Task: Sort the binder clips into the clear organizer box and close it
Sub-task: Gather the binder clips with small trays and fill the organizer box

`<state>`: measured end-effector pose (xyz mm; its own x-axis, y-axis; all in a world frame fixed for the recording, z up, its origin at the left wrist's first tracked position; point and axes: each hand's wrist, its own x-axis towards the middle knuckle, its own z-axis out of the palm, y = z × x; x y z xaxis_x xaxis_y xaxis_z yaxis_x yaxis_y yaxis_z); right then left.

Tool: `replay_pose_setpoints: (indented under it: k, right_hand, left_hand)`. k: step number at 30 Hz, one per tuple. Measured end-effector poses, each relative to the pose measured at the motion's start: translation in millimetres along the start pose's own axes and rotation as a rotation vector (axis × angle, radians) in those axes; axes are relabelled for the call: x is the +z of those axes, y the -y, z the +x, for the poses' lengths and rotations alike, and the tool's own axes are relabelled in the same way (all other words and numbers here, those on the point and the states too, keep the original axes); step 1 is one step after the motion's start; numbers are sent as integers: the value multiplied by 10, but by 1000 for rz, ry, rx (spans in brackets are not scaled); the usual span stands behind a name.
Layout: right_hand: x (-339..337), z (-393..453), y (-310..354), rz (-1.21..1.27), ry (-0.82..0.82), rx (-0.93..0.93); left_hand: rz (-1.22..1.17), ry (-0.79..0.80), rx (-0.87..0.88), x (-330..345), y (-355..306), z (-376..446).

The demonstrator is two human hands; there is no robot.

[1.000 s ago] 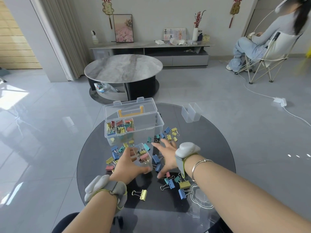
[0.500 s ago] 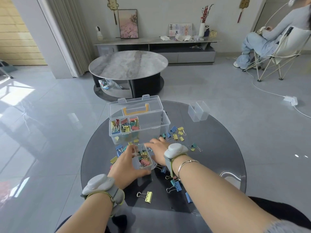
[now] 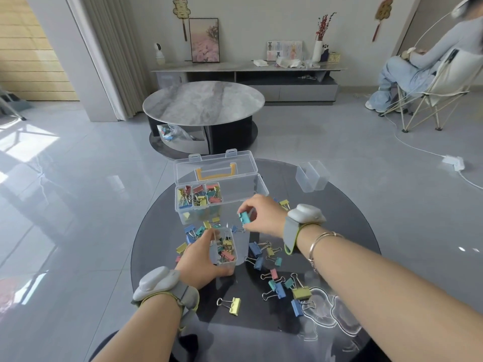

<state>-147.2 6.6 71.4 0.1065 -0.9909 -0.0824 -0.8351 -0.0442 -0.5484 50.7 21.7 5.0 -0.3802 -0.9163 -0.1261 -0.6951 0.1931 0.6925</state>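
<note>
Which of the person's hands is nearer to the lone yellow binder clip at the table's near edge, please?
Left. The left hand, gripping the small clear bin, sits just above the yellow binder clip; the right hand, pinching a teal clip, is farther back.

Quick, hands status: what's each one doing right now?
Left hand: closed around the small clear bin of clips on the table.
Right hand: pinching a teal clip, raised above the table.
</note>
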Motion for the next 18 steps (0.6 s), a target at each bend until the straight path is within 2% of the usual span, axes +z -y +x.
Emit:
replay_pose_setpoints:
  k: [3,8,12,18]
  right_hand:
    - [44,-97,170,-71,122,-77]
    - [199,-123,302,-97,4,-74]
    - [179,-112,299,-26,25,-97]
    - [124,-96,275,87,71,-78]
  left_hand:
    - [7,-21,-8,24,-46,-3]
    - [-108,-182,-14,70,-110,-32]
    - [-49,-50,-35,61,-91,-54]
    - [0,-46,-34,94,-140,-22]
